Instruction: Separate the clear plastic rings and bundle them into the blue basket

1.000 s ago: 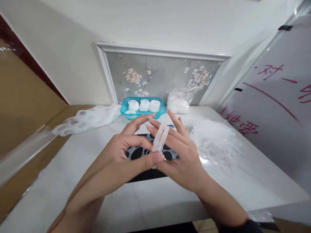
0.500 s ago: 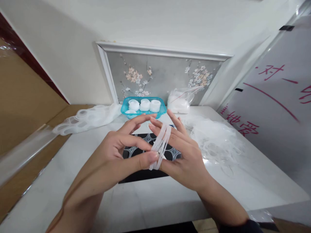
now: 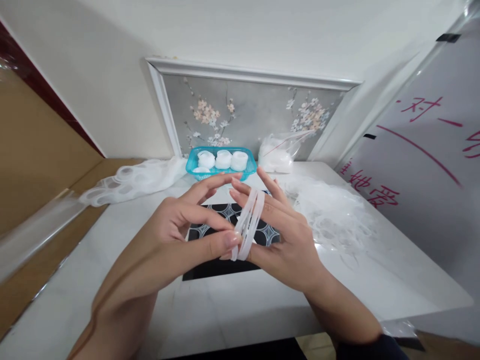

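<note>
Several white, translucent rubber bands (image 3: 250, 225) are looped round the fingers and thumb of my right hand (image 3: 290, 235), side by side across them. My right hand holds the loops from inside with its fingers bent. The thumb and index finger of my left hand (image 3: 191, 225) pinch the near left edge of the bands; its other fingers reach forward, close to the right fingertips. Beneath both hands lies a black patterned mat (image 3: 206, 267). On the right, a loose heap of similar clear-white rings (image 3: 333, 215) lies on the table.
A blue plastic basket (image 3: 191, 165) with several white rolled bundles (image 3: 223, 159) stands at the back. Beside it sits a clear zip bag (image 3: 277, 155) of white material. Translucent ringed strips (image 3: 135, 182) lie at left on the white table (image 3: 210, 310). A whiteboard (image 3: 427, 150) stands right.
My left thumb and index finger have shifted slightly left along the bands' edge. The bands stay round my right fingers. The view has tilted very slightly.
</note>
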`<state>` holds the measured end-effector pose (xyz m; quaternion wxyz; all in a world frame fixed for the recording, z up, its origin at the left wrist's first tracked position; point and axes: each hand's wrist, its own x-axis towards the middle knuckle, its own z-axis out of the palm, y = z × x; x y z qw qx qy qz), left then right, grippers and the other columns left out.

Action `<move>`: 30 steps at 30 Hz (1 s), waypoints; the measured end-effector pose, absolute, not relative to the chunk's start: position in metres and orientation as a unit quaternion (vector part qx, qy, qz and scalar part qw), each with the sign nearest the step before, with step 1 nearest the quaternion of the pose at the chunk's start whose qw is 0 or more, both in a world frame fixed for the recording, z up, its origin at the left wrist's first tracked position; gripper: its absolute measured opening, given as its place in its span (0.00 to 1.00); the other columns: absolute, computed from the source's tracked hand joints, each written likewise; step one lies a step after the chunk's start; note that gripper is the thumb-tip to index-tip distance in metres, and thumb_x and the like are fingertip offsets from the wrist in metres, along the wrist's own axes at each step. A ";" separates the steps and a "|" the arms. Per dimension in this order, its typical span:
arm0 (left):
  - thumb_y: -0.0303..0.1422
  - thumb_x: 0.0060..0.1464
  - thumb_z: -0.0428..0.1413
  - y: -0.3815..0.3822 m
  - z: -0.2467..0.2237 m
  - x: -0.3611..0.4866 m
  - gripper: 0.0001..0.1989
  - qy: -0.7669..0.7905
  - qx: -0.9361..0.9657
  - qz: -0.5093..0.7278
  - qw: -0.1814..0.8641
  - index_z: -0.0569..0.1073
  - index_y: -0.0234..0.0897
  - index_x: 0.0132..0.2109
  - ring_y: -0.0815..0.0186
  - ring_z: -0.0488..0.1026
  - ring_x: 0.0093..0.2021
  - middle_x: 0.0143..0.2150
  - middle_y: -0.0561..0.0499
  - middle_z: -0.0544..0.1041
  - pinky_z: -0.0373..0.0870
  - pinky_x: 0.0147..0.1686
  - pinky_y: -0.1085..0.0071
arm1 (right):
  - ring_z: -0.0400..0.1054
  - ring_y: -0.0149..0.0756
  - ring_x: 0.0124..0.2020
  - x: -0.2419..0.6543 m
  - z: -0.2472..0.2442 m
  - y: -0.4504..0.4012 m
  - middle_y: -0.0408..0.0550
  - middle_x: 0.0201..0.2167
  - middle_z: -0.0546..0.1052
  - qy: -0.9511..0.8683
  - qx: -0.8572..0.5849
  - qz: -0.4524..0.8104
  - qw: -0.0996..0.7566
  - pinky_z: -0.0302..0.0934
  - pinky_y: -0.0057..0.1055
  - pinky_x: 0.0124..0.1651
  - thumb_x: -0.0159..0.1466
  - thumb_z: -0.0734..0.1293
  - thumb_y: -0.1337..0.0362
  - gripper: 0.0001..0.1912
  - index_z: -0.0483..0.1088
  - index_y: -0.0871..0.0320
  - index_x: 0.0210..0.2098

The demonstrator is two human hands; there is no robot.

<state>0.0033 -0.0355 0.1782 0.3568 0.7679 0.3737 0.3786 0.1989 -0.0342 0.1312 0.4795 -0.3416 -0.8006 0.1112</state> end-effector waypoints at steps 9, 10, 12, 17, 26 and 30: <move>0.44 0.52 0.67 -0.033 0.167 0.005 0.06 0.386 0.778 0.371 0.328 0.83 0.52 0.37 0.46 0.55 0.71 0.65 0.58 0.68 0.56 0.69 0.43 | 0.46 0.56 0.73 0.196 0.129 -0.033 0.40 0.60 0.73 -0.808 -0.357 0.067 0.464 0.32 0.66 0.72 0.61 0.73 0.59 0.23 0.73 0.41 0.55; 0.44 0.52 0.67 -0.033 0.165 0.006 0.07 0.386 0.780 0.375 0.318 0.83 0.53 0.38 0.47 0.54 0.71 0.66 0.59 0.68 0.56 0.69 0.44 | 0.44 0.55 0.73 0.195 0.129 -0.033 0.39 0.60 0.73 -0.808 -0.361 0.056 0.463 0.30 0.66 0.72 0.61 0.73 0.59 0.21 0.74 0.41 0.54; 0.43 0.53 0.66 -0.035 0.163 0.006 0.05 0.381 0.784 0.382 0.307 0.83 0.54 0.38 0.48 0.53 0.72 0.66 0.60 0.66 0.57 0.69 0.45 | 0.41 0.54 0.74 0.194 0.129 -0.033 0.38 0.60 0.73 -0.810 -0.363 0.050 0.458 0.27 0.67 0.72 0.63 0.71 0.60 0.19 0.74 0.40 0.54; 0.43 0.54 0.66 -0.041 0.170 -0.001 0.03 0.376 0.806 0.376 0.261 0.83 0.54 0.35 0.48 0.47 0.74 0.71 0.69 0.57 0.46 0.71 0.43 | 0.49 0.51 0.72 0.198 0.133 -0.033 0.42 0.60 0.74 -0.795 -0.363 0.139 0.466 0.41 0.66 0.71 0.67 0.66 0.65 0.22 0.70 0.43 0.59; 0.47 0.47 0.69 -0.034 0.167 -0.009 0.12 0.349 0.868 0.255 0.244 0.82 0.55 0.40 0.43 0.37 0.75 0.74 0.69 0.45 0.43 0.69 0.38 | 0.57 0.53 0.68 0.196 0.128 -0.036 0.44 0.55 0.78 -0.732 -0.377 0.204 0.529 0.52 0.62 0.69 0.60 0.74 0.62 0.23 0.74 0.44 0.55; 0.54 0.43 0.68 -0.032 0.170 -0.011 0.20 0.358 0.835 0.290 0.300 0.82 0.53 0.42 0.38 0.43 0.74 0.73 0.62 0.53 0.48 0.68 0.37 | 0.52 0.56 0.70 0.196 0.131 -0.038 0.46 0.58 0.76 -0.764 -0.375 0.153 0.503 0.44 0.67 0.70 0.58 0.75 0.59 0.26 0.73 0.45 0.56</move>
